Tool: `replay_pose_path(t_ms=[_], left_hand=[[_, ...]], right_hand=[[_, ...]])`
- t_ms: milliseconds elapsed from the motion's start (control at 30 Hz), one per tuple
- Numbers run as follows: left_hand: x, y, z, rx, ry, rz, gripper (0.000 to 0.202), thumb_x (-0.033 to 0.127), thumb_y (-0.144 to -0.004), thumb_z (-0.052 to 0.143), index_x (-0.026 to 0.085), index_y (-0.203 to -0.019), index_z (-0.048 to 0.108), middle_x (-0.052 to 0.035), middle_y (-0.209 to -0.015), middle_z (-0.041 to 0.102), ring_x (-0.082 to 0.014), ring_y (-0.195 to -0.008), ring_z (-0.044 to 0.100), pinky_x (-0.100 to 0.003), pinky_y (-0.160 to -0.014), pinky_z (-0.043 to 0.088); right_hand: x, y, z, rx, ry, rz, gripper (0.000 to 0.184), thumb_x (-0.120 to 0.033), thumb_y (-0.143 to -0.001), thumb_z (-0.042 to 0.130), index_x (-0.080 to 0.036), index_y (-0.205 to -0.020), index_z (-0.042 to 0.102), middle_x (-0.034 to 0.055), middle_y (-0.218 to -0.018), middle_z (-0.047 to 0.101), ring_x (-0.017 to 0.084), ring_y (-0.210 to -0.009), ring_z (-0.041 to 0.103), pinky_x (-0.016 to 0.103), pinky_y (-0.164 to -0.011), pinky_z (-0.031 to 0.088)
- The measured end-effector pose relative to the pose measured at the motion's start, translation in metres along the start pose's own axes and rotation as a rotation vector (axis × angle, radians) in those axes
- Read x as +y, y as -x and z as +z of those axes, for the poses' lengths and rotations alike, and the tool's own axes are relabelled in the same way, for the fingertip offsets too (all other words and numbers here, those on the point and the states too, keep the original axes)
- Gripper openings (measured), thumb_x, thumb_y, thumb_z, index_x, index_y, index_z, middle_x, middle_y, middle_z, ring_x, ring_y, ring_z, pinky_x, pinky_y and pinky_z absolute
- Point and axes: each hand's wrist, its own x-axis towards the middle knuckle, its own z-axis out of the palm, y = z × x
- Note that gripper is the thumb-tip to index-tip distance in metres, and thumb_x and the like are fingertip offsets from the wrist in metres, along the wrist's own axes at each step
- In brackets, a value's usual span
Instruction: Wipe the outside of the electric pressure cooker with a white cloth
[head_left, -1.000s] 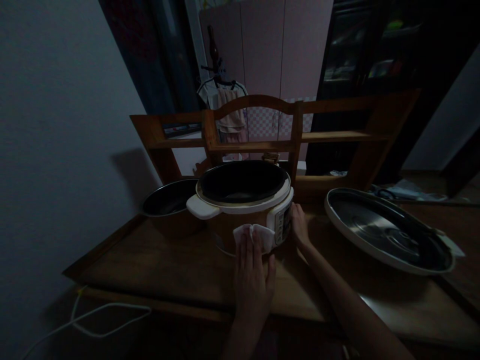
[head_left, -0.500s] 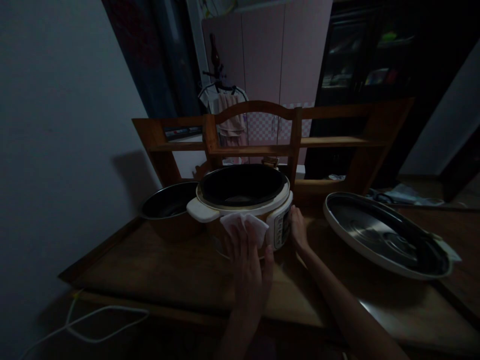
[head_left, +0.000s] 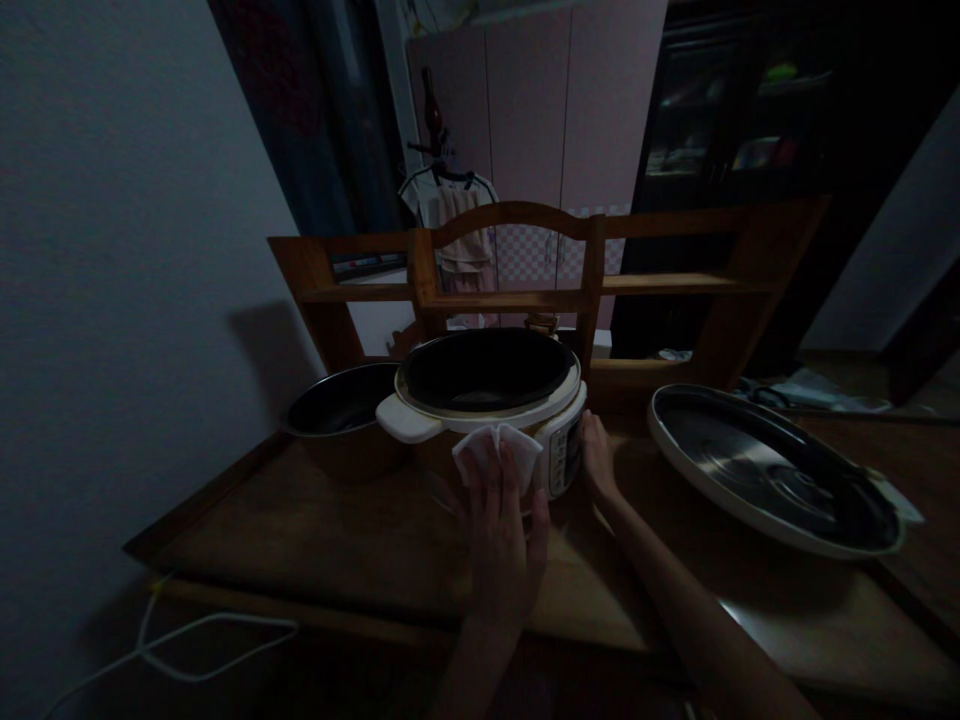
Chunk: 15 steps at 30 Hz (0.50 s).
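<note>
An electric cooker stands lidless in the middle of the wooden table, its round opening dark inside. My left hand presses a folded white cloth flat against the cooker's front, left of the button panel. The fingers lie over the cloth and the thumb stands apart to the right. My right hand rests stretched out along the cooker's right side, beside the panel; its fingertips are partly hidden. To the left sits a dark inner pot, close to the cooker's white handle.
A large round lid lies with its metal inside showing on the table's right. Behind the cooker rises a wooden shelf rack. A white cable hangs at the front left, near the wall.
My left hand and the cloth have slid slightly right across the cooker's front. My right hand and the cooker stay in place.
</note>
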Motion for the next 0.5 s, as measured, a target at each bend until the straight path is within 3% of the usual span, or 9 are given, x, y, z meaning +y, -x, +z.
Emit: replay_pose_path(t_ms=[300,500], left_hand=[[-0.014,0.002,0.003,0.017,-0.091,0.059,0.079,0.023,-0.099,0.051,0.022,-0.165,0.007,-0.0144,-0.169,0.024,-0.0332,-0.159,0.011,-0.067,-0.125,-0.002],[-0.022,0.005,0.003,0.041,0.006,0.095,0.081,0.02,-0.098,0.053,0.019,-0.165,0.007,-0.0133,-0.17,0.021,-0.0311,-0.159,0.008,-0.06,-0.128,0.015]], right_hand=[[-0.001,0.001,0.0,0.005,0.004,0.04,0.051,-0.07,-0.093,0.038,-0.026,-0.093,0.063,0.0086,-0.103,0.07,0.028,-0.1,0.061,0.041,-0.094,0.044],[-0.001,0.001,0.001,0.004,-0.005,0.035,0.05,-0.069,-0.093,0.037,-0.025,-0.091,0.061,0.0089,-0.102,0.069,0.028,-0.097,0.061,0.042,-0.093,0.044]])
